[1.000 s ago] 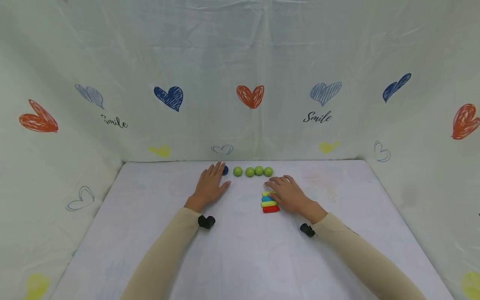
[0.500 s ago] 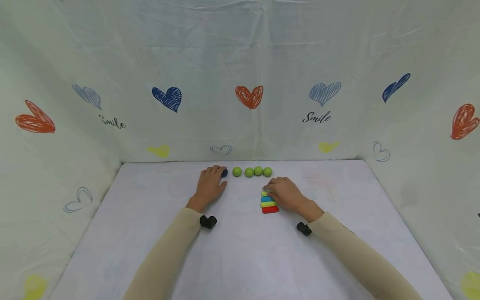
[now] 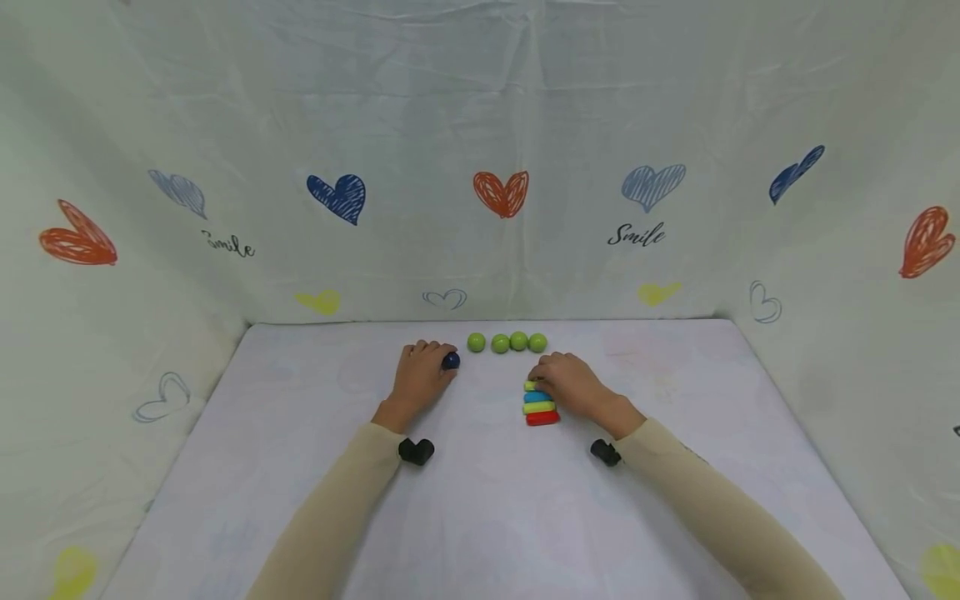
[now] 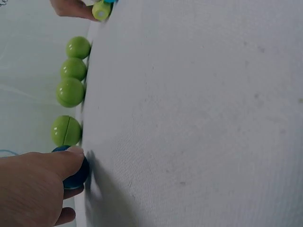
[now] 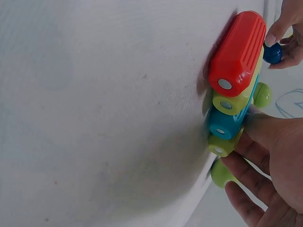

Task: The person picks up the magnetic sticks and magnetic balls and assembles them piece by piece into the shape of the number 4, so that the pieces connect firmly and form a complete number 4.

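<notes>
My left hand (image 3: 422, 379) grips a dark blue ball (image 3: 451, 361) between thumb and fingers; the left wrist view shows the thumb (image 4: 73, 161) on its near side. At the table's middle, several short plastic rods lie side by side: a red rod (image 5: 239, 52) nearest me, then a yellow-green rod (image 5: 227, 103), a blue rod (image 5: 225, 124) and another yellow-green rod (image 5: 220, 145). Silvery discs show in their ends. My right hand (image 3: 573, 385) pinches the farthest yellow-green rod, its fingers curled behind it; the thumb tip is partly hidden by the rods.
Along the back of the white table (image 3: 480, 517) stands a row of green balls (image 3: 500, 343); the leftmost green ball (image 3: 476, 342) sits slightly apart. A pale sheet with printed hearts (image 3: 501, 194) hangs behind the table and at both sides.
My left fingers have curled round the blue ball and drawn it a little toward me. The right fingers have closed in on the far yellow-green rod. Rods and green balls stay put.
</notes>
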A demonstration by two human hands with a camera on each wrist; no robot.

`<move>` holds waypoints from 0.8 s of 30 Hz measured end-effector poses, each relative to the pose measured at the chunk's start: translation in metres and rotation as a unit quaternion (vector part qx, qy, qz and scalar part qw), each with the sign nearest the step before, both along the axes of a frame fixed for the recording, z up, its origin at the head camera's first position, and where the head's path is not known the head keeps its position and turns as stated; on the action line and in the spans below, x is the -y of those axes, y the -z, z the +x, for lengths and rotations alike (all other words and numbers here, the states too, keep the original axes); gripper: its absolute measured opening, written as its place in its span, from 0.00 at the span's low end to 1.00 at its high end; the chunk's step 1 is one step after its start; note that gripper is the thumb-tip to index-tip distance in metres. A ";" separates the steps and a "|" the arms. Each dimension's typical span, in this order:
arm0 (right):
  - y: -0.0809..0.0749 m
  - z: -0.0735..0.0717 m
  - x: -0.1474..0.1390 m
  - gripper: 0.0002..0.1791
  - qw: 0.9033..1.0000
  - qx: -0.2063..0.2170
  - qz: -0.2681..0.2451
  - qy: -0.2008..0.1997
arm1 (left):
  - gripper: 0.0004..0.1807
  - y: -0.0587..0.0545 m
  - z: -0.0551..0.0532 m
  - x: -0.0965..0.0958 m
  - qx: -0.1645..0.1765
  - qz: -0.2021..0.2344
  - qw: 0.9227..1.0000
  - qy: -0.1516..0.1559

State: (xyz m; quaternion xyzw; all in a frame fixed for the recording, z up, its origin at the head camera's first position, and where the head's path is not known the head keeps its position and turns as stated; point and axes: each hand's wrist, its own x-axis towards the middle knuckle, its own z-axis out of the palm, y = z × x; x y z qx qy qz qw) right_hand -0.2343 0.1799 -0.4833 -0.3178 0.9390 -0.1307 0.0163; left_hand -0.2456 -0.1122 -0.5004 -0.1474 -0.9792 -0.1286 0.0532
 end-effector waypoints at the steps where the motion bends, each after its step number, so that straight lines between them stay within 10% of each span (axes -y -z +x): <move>1: 0.000 -0.001 0.001 0.08 1.000 0.002 0.002 0.000 | 0.23 0.000 0.002 -0.001 0.000 -0.001 1.000 0.001; 24: -0.004 0.001 0.046 0.08 0.996 -0.074 -0.029 -0.051 | 0.22 0.000 0.034 -0.018 -0.006 0.023 0.999 0.037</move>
